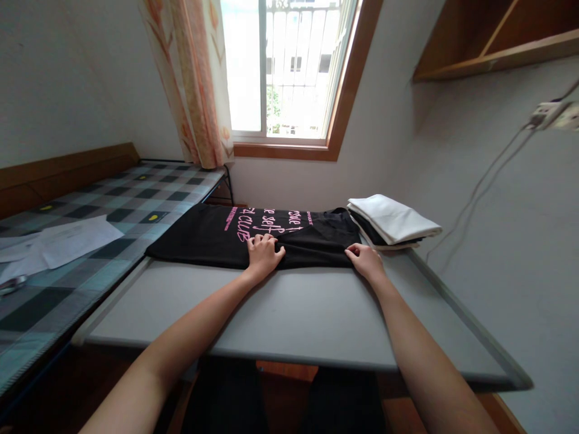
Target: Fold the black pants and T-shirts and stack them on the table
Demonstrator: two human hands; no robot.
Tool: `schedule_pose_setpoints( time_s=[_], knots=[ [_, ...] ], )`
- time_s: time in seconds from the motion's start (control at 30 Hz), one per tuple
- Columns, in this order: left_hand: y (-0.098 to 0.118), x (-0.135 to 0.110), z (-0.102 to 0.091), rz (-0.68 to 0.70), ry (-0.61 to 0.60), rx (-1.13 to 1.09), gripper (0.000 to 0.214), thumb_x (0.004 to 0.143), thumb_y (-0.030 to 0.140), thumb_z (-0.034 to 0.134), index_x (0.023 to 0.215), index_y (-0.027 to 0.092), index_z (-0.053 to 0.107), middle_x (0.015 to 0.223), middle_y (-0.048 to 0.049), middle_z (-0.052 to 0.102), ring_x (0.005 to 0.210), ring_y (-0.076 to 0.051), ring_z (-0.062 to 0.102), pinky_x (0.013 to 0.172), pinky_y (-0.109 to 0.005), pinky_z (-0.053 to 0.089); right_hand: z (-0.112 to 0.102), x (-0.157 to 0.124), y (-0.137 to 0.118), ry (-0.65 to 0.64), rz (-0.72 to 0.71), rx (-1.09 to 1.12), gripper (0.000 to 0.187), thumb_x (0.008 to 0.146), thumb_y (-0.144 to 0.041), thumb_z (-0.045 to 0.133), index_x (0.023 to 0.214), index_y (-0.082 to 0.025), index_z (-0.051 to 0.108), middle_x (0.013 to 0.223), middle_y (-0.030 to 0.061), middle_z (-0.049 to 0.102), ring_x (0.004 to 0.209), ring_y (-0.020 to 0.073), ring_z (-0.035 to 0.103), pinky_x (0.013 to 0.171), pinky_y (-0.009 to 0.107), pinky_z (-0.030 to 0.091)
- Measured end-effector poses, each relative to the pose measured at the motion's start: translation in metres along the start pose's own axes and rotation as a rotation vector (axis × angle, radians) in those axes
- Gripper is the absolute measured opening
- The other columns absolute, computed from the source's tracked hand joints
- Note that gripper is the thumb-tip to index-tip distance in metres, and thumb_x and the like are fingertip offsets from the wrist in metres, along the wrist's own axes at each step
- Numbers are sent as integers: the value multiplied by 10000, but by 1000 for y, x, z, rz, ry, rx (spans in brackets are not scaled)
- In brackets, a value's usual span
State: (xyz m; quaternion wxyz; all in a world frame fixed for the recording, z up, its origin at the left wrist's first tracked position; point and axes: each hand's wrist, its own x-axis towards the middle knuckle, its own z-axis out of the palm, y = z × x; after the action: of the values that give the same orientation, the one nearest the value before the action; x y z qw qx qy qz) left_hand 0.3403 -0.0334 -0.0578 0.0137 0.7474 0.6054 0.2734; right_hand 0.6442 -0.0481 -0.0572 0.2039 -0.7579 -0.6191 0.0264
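- Several loose paper sheets (81, 244), thin, flat, overlapping, far L on a checked bed cover (104, 199).
- Next R: floral curtain (199, 84), peachy, hanging in soft vert. folds.
- Mid: black garment (303, 244), soft thin fabric w/ pink + pale lettering, laid lengthwise across far part of smooth grey tabletop (307, 313); L end flat, R part folded over w/ loose creases.
- L hand (263, 253): forearm reaching fwd from btm L, palm down, knuckles bent, fingertips on garment's mid; thumb out to R, narrow gap; unclear if cloth pinched.
- R hand (366, 260): forearm angled in from btm R, thumb + index in tight pinch on garment's near R corner, other fingers curled.
- Just beside garment's R end: folded cloth stack (393, 218), white on top, dark layer below, rounded folds.
- Far R, up high: boxy wooden shelf (493, 54); below, wall socket (546, 114) w/ thin cable.
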Motion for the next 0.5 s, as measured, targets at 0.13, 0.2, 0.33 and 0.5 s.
schedule_pose_setpoints(
  time_s=[0.13, 0.2, 0.33, 0.5],
  knots=[
    [-3, 0, -1, 8, -50, -20, 283, 882, 396, 578, 1061, 211, 697, 1111, -109, 660, 1106, -325, 506, 1012, -493, 330, -1, 0, 0, -31, 17, -4, 222, 851, -337, 569, 996, -238, 705, 869, 48, 712, 858, 229, 650, 738, 309, 403],
    [-6, 2, -1, 23, -94, -52, 340, 888, 421, 574, 1146, 218, 663, 1135, -108, 654, 1123, -317, 513, 994, -476, 360, 0, 0, 0, -39, 4, -3, 241, 858, -336, 556, 1031, -239, 695, 853, 43, 703, 849, 224, 646, 739, 308, 399],
    [-12, 20, 1, -18, -186, -195, 395, 877, 459, 584, 1224, 274, 623, 1189, -67, 659, 1154, -293, 547, 981, -442, 406, 2, 1, 1, -36, -15, -3, 251, 862, -336, 539, 1039, -240, 689, 844, 45, 704, 848, 225, 643, 746, 312, 396],
    [-15, 66, 4, -4, -440, -407, 328, 797, 310, 617, 1098, 199, 683, 1085, -58, 706, 1009, -227, 641, 891, -317, 491, 2, -1, 0, -42, -18, -6, 266, 870, -342, 525, 1060, -245, 684, 874, 56, 720, 884, 238, 651, 774, 323, 404]
  ],
)
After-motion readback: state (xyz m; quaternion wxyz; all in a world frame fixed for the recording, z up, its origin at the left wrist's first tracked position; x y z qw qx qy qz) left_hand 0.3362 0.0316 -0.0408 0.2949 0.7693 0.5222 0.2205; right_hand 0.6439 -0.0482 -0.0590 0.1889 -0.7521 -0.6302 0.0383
